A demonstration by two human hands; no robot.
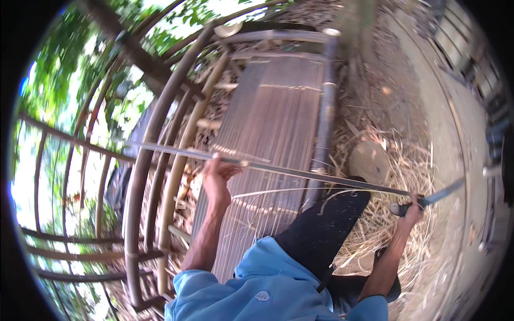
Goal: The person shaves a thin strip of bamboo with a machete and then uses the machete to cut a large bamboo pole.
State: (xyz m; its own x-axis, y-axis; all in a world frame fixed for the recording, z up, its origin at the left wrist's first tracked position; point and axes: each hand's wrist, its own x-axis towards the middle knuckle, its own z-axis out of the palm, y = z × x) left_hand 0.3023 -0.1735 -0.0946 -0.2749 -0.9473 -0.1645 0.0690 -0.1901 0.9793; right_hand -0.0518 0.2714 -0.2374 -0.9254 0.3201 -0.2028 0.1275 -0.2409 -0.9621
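A long, thin bamboo strip (300, 172) stretches across my front, from beyond the bench rail on the left to my right hand. My left hand (218, 172) is closed around it over the bench, thumb side up. Out to the right, my right hand (411, 212) grips the dark handle of a knife (444, 191), its blade pointing right and away. The strip's right end meets that hand; whether the fingers also pinch it I cannot tell. A thin pale sliver (278, 191) curves below the strip, over the bench and my dark-trousered leg.
I sit on a bamboo-slat bench (273, 117) with a pole railing (160, 123) on its left. Pale shavings (396, 235) cover the ground at right around a round wood block (369, 160). A tree trunk (360, 32) stands beyond; a wooden structure (471, 48) edges the far right.
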